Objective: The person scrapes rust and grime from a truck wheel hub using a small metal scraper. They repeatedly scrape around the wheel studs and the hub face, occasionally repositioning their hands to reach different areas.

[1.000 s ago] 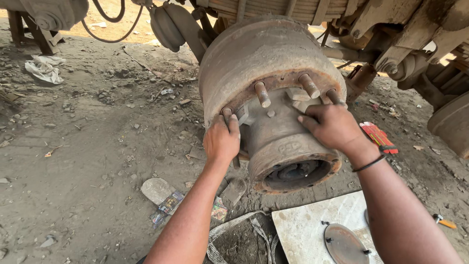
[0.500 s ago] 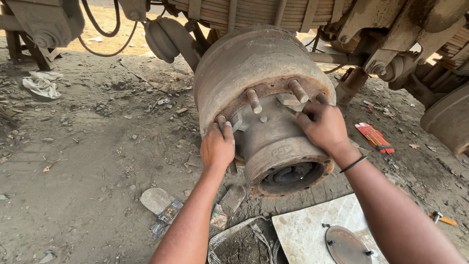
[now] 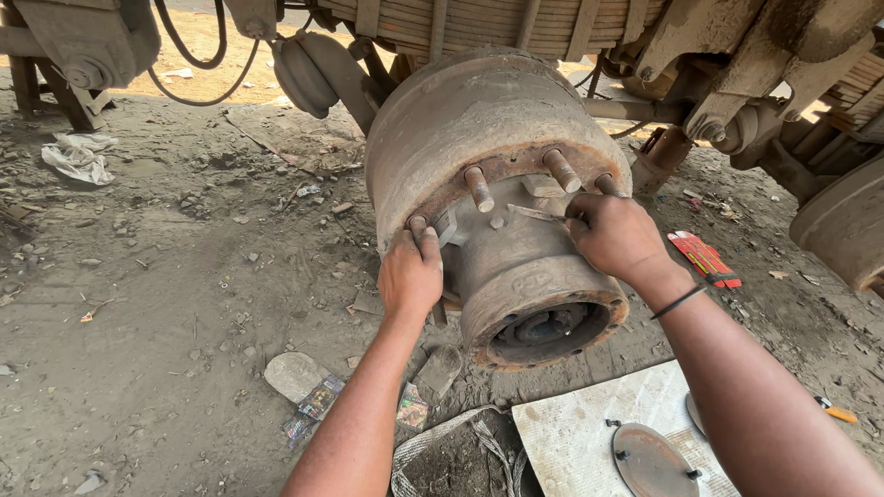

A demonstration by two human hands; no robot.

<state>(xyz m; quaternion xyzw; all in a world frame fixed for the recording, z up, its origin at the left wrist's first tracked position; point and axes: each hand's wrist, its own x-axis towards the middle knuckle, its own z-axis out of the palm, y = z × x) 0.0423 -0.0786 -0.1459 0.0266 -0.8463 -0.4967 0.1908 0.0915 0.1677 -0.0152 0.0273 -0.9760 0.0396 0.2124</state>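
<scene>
Rusty grey steel wheel hub (image 3: 516, 267) with studs, left hand (image 3: 411, 273) gripping its flange, right hand (image 3: 615, 237) clasping its right side, round metal cap (image 3: 650, 460) below it

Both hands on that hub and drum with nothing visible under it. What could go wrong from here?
1. The brake drum looks heavy; if it slides off the axle it may drop toward the forearms.
2. The left hand and right hand sit among the wheel studs, a likely pinch point.
3. The round cover plate lies on the sheet right below.
</scene>
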